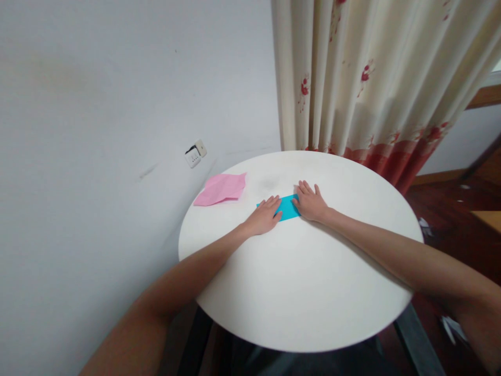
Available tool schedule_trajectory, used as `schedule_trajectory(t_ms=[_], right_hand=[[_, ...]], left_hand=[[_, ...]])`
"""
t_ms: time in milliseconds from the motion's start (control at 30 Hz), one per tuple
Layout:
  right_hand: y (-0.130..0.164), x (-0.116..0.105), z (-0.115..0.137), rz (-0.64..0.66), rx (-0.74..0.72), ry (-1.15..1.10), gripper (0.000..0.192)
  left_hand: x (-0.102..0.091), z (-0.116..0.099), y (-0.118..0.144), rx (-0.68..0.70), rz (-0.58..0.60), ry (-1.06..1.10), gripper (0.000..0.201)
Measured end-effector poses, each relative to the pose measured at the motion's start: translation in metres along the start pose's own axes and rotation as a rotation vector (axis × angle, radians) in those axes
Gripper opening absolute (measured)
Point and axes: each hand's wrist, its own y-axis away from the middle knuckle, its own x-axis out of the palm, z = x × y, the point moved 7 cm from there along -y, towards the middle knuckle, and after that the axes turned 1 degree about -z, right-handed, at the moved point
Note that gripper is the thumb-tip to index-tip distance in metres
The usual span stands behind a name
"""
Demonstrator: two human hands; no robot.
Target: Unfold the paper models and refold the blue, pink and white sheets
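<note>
- Bare arms (391, 250) span the white table (297, 292).
- Left hand (263, 217) and right hand (312, 203), loosely spread, cover the ends of a blue strip (287, 209), apparently flattened.
- Pink sheet (222, 189) lies apart, untouched.

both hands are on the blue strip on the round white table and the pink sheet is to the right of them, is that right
Not quite: in the head view the pink sheet lies to the left, not the right. The left hand and right hand are indeed on the blue strip on the round white table.
</note>
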Motion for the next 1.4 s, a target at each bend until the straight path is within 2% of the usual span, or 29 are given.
schedule_trajectory(t_ms=[133,267,700,1033,1400], right_hand=[[0.004,0.007,0.031,0.058,-0.223,-0.031,0.061],[0.003,0.012,0.038,0.089,-0.279,-0.060,0.061],[0.004,0.009,0.039,0.110,-0.297,-0.086,0.061],[0.003,0.011,0.035,0.098,-0.270,-0.075,0.064],[0.002,0.014,0.035,0.083,-0.257,-0.063,0.063]], left_hand=[[0.000,0.000,-0.002,-0.021,-0.016,0.004,0.065],[0.000,-0.001,-0.003,-0.014,-0.009,-0.008,0.064],[0.002,0.002,-0.003,0.013,-0.017,0.009,0.063],[-0.002,-0.001,-0.006,0.023,-0.099,0.064,0.055],[0.004,-0.001,-0.005,0.016,-0.038,-0.002,0.063]])
